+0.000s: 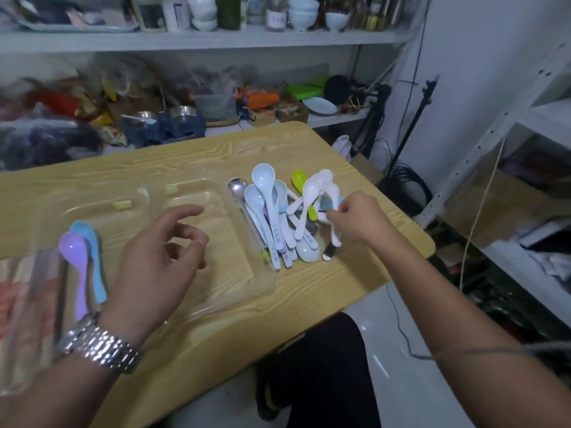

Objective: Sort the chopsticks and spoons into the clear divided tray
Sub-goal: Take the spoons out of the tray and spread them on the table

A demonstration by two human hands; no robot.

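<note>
Pinching a spoon (327, 208) in the pile (272, 217), handles toward the person: right hand (358, 220), nearer. Left hand (160, 251) relaxed, empty, above clear tray (197, 193)

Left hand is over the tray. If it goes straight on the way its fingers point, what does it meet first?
Probably the metal spoon at the left edge of the spoon pile. The left hand hovers above the clear tray, so its height is unclear.

Print on the spoon handles (274, 246) is too blurred to read.
</note>
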